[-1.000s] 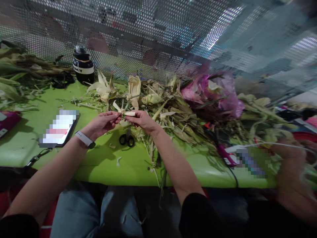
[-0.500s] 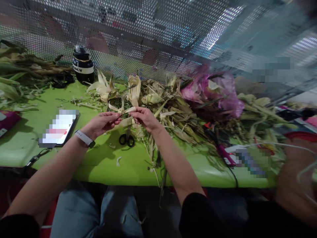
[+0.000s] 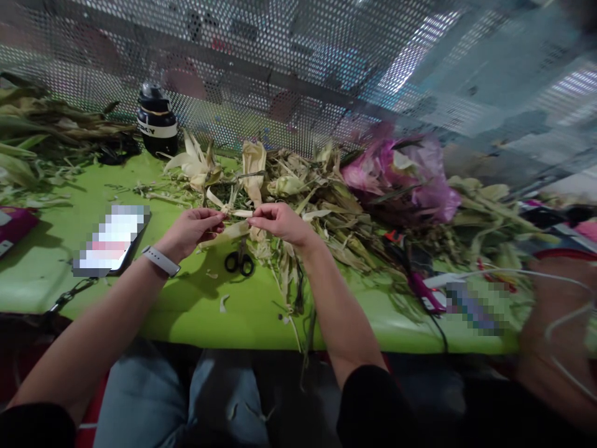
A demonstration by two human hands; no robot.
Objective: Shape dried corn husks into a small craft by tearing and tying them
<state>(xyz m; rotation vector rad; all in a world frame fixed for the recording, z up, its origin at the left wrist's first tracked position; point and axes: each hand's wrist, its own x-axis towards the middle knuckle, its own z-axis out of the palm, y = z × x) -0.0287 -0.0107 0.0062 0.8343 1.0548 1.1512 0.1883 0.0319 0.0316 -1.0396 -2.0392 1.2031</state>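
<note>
A pale strip of corn husk (image 3: 242, 213) stretches between my two hands, above the littered middle of the table. My left hand (image 3: 198, 227), with a light-banded watch (image 3: 161, 261) on its wrist, pinches the husk near its left end. Thumb and fingers of my right hand (image 3: 280, 223) are closed on the right end. Below and between the hands lie black-handled scissors (image 3: 239, 264), their blades partly under husk scraps. Behind the hands a pile of dry corn husks (image 3: 298, 186) spreads out, with a peeled-back pale husk (image 3: 196, 162) to the left.
On the green tabletop (image 3: 186, 317) a phone (image 3: 116, 239) lies left of my arm. A dark bottle (image 3: 157, 124) stands by the perforated metal panel (image 3: 261, 68). Rightward are a pink plastic bag (image 3: 396, 168), a purple device with a cable (image 3: 426, 292) and another person's arm (image 3: 555, 311).
My right hand has shifted slightly right and turned, its fingers now further along the husk strip. The left hand has moved slightly left; the gap between the hands is wider.
</note>
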